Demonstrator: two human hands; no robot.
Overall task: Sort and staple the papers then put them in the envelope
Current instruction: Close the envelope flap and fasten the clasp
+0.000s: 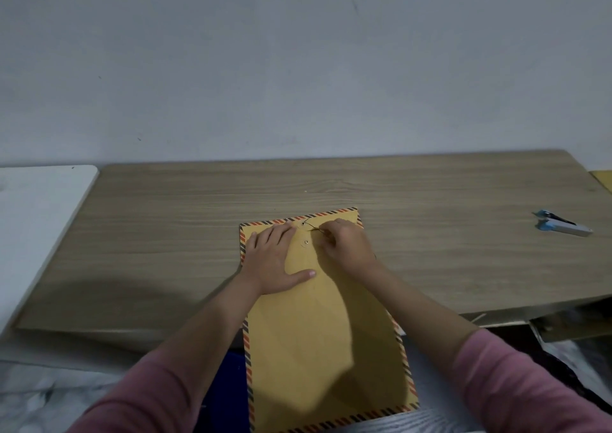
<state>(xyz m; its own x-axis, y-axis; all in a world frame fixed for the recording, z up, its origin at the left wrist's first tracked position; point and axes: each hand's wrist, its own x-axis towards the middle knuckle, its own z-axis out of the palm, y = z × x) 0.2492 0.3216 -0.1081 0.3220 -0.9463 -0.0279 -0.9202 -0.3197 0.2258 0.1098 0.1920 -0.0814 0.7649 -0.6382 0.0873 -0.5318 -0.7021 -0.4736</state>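
Right hand (344,245) pinching string (314,229) just right of upper button (303,224) | left hand (273,260) flat, fingers straight, pressing envelope (324,333) | long axis running away from body

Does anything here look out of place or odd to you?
Only slightly: the envelope hangs well over the table's near edge, and the stapler sits far off to the right. Nothing looks spilled or damaged.

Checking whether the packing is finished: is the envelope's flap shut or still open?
Shut: the flap lies flat on the envelope, pressed by the left hand. The right hand pinches the string at the upper button; whether it is fully wound, cannot tell.
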